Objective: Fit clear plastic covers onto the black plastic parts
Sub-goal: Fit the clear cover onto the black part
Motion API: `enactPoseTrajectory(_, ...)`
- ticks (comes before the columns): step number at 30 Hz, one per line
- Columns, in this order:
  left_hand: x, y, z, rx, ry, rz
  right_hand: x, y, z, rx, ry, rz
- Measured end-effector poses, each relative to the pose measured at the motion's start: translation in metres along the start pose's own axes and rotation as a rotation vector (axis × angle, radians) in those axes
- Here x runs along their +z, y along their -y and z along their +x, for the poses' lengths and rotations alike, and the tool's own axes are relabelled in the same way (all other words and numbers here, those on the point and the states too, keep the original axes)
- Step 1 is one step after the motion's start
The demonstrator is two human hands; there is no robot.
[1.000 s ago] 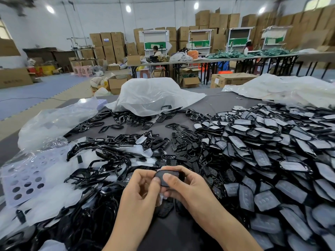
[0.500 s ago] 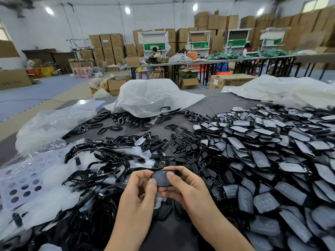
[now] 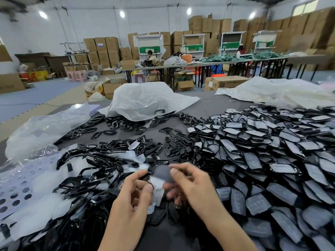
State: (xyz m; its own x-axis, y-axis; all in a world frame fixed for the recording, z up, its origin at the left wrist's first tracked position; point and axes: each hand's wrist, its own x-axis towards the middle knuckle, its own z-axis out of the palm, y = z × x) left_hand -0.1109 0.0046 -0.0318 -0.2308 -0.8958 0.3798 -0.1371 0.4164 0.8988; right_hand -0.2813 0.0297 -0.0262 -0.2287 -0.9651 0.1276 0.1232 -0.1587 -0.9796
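Fingers of the left hand [image 3: 136,194] and right hand [image 3: 192,185] pinched one small dark oval plastic part [image 3: 161,172], blurred, above the grey counter [image 3: 213,105]. A heap of covered black parts [image 3: 272,151] lay at 3 o'clock.

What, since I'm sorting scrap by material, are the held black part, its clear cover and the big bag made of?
Black part: probably moulded plastic, matte, dull grey sheen; motion-blurred.
Clear cover: thin translucent plastic, milky see-through look.
Bag: thin whitish plastic film; crumpled folds, glossy highlights.

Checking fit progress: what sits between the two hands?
A blurred black part with a clear cover below it, pinched between left hand and right hand; head view.
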Motion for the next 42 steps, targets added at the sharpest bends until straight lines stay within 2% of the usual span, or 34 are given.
enactPoseTrajectory(3, 0.000, 0.008, -0.004, 0.147, 0.151, 0.216, -0.034, 0.016, 0.006, -0.118, -0.369, 0.230)
enactPoseTrajectory(5, 0.001, 0.013, -0.006, 0.324, 0.261, 0.545, -0.050, 0.023, 0.004, -0.175, -0.552, 0.291)
enactPoseTrajectory(6, 0.002, 0.017, -0.006, 0.409, 0.311, 0.712, -0.053, 0.025, 0.003, -0.188, -0.583, 0.279)
enactPoseTrajectory(9, 0.006, 0.020, -0.005, 0.451, 0.360, 0.989, -0.039, 0.022, -0.001, -0.213, -0.486, 0.174)
enactPoseTrajectory(13, 0.002, 0.026, 0.004, 0.372, 0.255, 1.041, -0.008, 0.006, -0.004, -0.239, -0.278, -0.115)
enactPoseTrajectory(17, -0.004, 0.031, 0.011, 0.370, 0.127, 1.095, 0.012, -0.020, -0.009, -0.326, -0.139, -0.617)
enactPoseTrajectory(20, -0.001, 0.034, 0.013, 0.386, 0.068, 1.127, 0.018, -0.036, -0.009, -0.307, 0.042, -1.041)
enactPoseTrajectory(22, -0.003, 0.037, 0.016, 0.380, 0.034, 1.112, 0.019, -0.041, -0.009, -0.299, 0.128, -1.230)
enactPoseTrajectory(24, -0.008, 0.041, 0.018, 0.389, -0.018, 1.091, 0.019, -0.042, -0.009, -0.288, 0.144, -1.283)
enactPoseTrajectory(29, -0.013, 0.036, 0.016, 0.218, 0.023, 0.958, 0.022, -0.040, -0.005, -0.314, 0.091, -1.231)
enactPoseTrajectory(32, -0.015, 0.032, 0.014, 0.295, 0.044, 0.926, 0.025, -0.026, 0.012, -0.365, -0.050, -1.115)
enactPoseTrajectory(34, -0.022, 0.029, 0.009, 0.302, 0.124, 0.993, 0.029, -0.015, 0.037, -0.356, -0.095, -1.082)
enactPoseTrajectory(37, -0.027, 0.033, 0.008, 0.302, 0.219, 1.124, 0.038, -0.007, 0.085, -0.248, -0.042, -1.089)
enactPoseTrajectory(40, -0.026, 0.037, 0.014, 0.311, 0.185, 1.111, 0.044, -0.012, 0.127, -0.158, 0.049, -1.237)
enactPoseTrajectory(42, -0.025, 0.039, 0.017, 0.327, 0.137, 1.090, 0.046, -0.019, 0.147, -0.101, 0.167, -1.345)
